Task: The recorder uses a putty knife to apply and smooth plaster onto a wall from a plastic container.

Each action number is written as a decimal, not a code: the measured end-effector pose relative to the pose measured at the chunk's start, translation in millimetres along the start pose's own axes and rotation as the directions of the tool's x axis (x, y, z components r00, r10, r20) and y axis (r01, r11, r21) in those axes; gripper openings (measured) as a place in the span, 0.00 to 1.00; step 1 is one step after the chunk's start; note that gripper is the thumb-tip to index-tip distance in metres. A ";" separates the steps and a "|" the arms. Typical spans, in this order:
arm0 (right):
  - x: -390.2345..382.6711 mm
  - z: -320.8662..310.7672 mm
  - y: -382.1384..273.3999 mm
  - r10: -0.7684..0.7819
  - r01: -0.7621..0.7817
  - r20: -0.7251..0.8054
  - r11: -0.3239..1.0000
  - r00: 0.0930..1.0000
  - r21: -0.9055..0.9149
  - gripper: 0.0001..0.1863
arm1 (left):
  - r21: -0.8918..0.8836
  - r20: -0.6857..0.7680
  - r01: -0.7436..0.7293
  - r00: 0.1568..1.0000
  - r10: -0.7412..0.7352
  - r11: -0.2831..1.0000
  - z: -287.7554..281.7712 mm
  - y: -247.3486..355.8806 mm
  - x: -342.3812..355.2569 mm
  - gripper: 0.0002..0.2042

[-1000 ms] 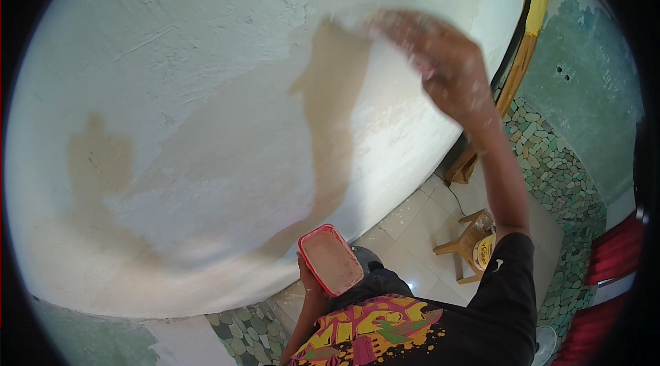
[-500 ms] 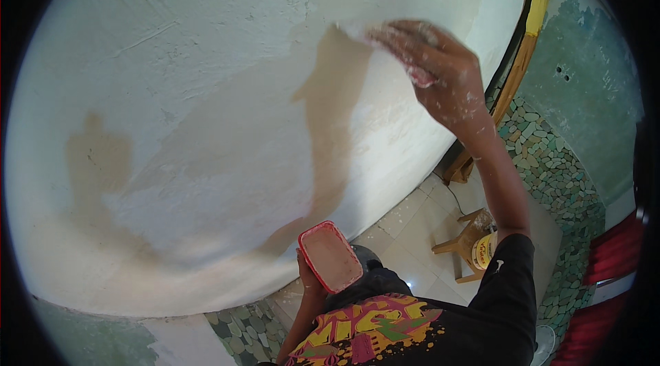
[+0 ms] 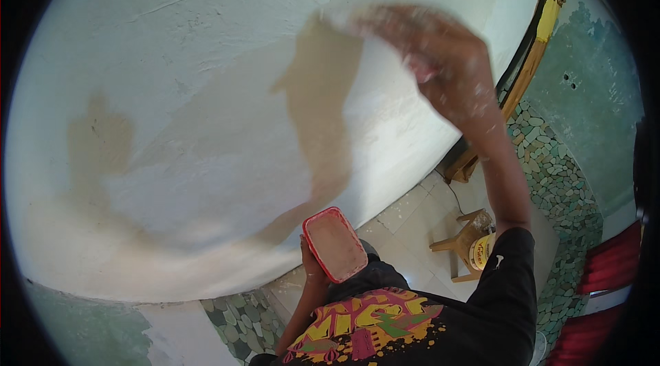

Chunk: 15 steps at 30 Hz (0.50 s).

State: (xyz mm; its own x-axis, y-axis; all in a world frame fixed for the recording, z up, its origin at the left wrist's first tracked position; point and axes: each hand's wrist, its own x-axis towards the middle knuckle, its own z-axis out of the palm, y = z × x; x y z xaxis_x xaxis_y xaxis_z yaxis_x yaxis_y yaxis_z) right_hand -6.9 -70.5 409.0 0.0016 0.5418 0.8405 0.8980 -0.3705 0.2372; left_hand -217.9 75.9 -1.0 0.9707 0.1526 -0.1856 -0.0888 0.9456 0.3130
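Observation:
My right hand (image 3: 440,56) is raised to the white wall (image 3: 227,104), fingers closed round what looks like a putty knife. Motion blurs it; a pale edge shows at the fingertips against the wall, and a pinkish-red end (image 3: 421,68) sticks out below the palm. White smears cover the hand and wrist. Low in front of my body, my left hand (image 3: 313,261) grips the side of a rectangular red-rimmed tub (image 3: 335,244). A smooth, pale pinkish-beige mass fills the tub; whether it is paste or liquid I cannot tell. Part of the left fingers is hidden beneath the tub.
A brown stool (image 3: 454,243) and a white-and-yellow bucket (image 3: 482,252) stand on the tiled floor (image 3: 399,239) at right. A wooden frame (image 3: 526,80) edges the wall. Beyond it are pebble-stone cladding (image 3: 550,159), a green wall (image 3: 591,91) and red curtains (image 3: 612,263).
My right hand has shifted slightly up along the wall, and its shadow has moved left. The tub in my left hand appears a little higher in view.

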 end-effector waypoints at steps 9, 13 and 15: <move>10.7 -6.5 -1.0 0.009 -0.002 0.058 0.993 0.998 -0.120 0.25 | -0.051 -0.011 0.010 1.000 -0.011 0.999 10.2 -8.8 -2.8 0.38; -1.3 -13.6 -9.9 0.012 0.018 0.279 0.995 0.960 -0.103 0.24 | -0.074 -0.021 -0.008 1.000 0.006 0.997 2.3 -4.6 -7.4 0.38; 4.3 -10.3 -8.3 -0.009 0.026 0.165 0.995 0.986 -0.099 0.24 | -0.111 -0.001 -0.019 1.000 0.019 0.994 2.2 -3.3 -6.6 0.37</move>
State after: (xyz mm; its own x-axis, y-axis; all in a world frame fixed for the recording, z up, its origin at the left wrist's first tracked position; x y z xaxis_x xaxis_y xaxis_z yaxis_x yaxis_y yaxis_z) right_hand -18.8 -72.9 415.7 0.0660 0.6620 0.7466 0.8497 -0.4295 0.3057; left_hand -223.5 71.2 1.2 0.9687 0.1704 -0.1807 -0.1309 0.9686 0.2115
